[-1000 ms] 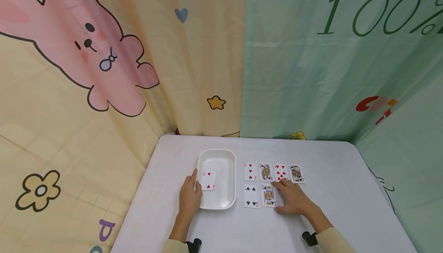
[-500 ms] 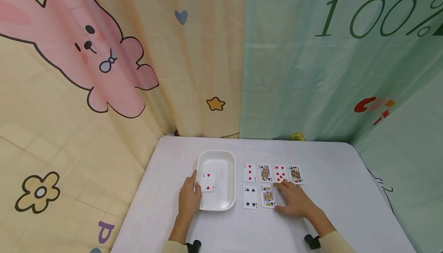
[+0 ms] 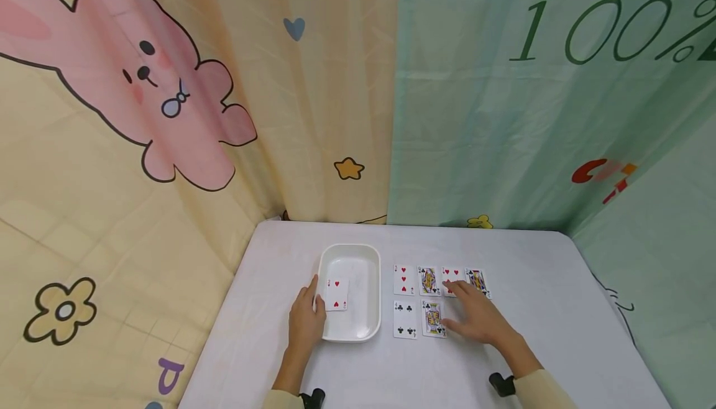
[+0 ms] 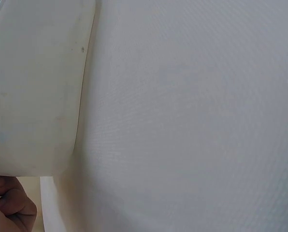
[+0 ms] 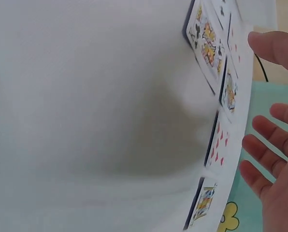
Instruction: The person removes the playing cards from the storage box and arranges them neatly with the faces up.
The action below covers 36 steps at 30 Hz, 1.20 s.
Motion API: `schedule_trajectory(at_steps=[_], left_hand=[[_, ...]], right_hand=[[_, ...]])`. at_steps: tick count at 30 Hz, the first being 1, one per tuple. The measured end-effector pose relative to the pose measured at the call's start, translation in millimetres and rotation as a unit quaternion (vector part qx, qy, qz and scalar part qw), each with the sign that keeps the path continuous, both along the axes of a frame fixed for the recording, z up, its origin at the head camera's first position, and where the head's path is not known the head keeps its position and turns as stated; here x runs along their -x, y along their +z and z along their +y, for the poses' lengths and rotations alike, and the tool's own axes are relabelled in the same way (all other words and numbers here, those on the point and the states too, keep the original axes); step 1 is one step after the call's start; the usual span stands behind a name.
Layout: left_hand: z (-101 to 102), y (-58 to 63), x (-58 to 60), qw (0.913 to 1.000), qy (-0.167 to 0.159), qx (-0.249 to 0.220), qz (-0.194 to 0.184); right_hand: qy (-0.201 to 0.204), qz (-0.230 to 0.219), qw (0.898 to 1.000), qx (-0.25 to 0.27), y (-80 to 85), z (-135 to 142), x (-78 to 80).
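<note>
My left hand holds the left side of a white tray, thumb at the rim. In the left wrist view, curled fingers show beside the tray's outer wall. A two of hearts lies face up in the tray. My right hand is spread just over the table's right-hand cards, holding nothing. Its thumb is at the right edge of a club face card, and its fingers overlap a hearts card. The right wrist view shows fingers apart from the cards.
A three of hearts and two face cards, one left and one right, share the back row. A four of clubs lies in front. Printed curtains hang behind the white table.
My right fingers have moved up and away from the club face card, now covering part of the hearts card behind it. My left hand and the tray stay put.
</note>
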<state>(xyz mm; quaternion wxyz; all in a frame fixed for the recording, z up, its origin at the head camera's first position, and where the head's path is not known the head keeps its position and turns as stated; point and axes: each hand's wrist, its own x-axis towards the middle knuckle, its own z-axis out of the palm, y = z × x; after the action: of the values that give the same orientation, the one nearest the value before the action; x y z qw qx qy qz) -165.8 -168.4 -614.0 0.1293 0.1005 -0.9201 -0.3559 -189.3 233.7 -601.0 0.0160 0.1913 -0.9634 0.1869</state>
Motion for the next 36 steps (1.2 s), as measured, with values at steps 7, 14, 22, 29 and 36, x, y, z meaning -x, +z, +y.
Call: schedule_trajectory(at_steps=[7,14,22,29,36], left_hand=[[-5,-0.4,3.2,0.9996,-0.015,-0.022,0.009],[-10,0.8,6.3,0.9987,-0.03,-0.04,0.001],[-10,0.1,4.0,0.9981,-0.032,-0.052,-0.002],[-8,-4.9,3.5,0.9984,-0.03,-0.048,0.004],[-7,-2.7,1.9,0.9984,-0.034,-0.042,0.015]], right_hand=[[-0.003,-0.004,1.0,0.025,15.3,-35,16.0],[0.03,-0.011,0.998,0.048,35.8,-87,34.8],[0.091,-0.019,0.995,0.043,46.4,-140,48.8],[0.135,-0.021,0.99,0.017,45.1,-173,59.0],[0.155,-0.013,0.988,-0.008,32.7,-197,66.4]])
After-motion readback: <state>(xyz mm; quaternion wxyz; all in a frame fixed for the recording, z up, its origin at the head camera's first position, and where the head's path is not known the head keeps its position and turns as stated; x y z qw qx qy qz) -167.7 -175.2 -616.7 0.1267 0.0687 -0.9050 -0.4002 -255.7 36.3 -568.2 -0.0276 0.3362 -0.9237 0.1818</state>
